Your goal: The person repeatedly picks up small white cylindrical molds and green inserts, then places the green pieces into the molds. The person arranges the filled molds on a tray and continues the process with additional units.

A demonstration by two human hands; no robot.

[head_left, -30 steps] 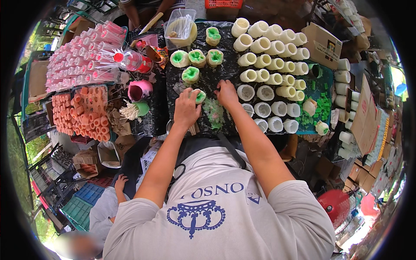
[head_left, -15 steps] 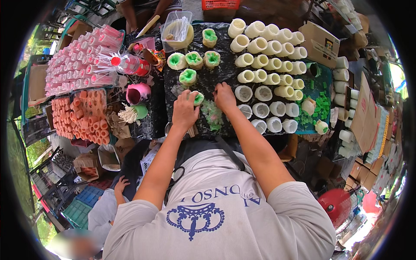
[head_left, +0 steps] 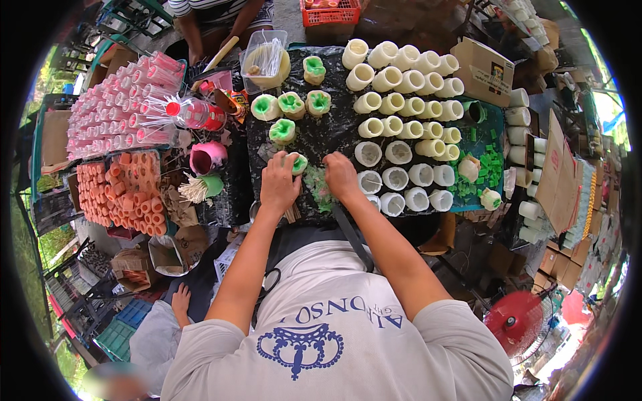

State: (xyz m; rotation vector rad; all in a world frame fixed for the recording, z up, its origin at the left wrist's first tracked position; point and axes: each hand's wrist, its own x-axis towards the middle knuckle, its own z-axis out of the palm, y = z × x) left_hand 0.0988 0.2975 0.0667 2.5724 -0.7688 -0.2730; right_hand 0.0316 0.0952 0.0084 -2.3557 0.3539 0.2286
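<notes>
My left hand (head_left: 279,186) is closed round the side of a small cream, wax-like cup (head_left: 299,164) with a green hollow inside, resting on the black-covered table. To its right, my right hand (head_left: 342,178) has its fingers curled together; whatever they may hold is hidden. Between the hands lies a heap of pale green and pinkish flakes (head_left: 318,184). Just beyond the left hand stands another green-lined cup (head_left: 282,131). Farther back are several more, among them a green-lined cup (head_left: 291,102) in a short row.
Rows of cream cups (head_left: 393,103) fill the table's right half, beside a teal tray (head_left: 493,160) of green blocks. At left are pink pieces (head_left: 120,110), orange cups (head_left: 127,190), a bottle (head_left: 200,113) and a pink cup (head_left: 206,158). Another person's arm (head_left: 244,20) shows beyond the table.
The whole view has shifted slightly, so the table sits lower in it. My right hand has drawn a little nearer to me. My left hand stays on the green-lined cup.
</notes>
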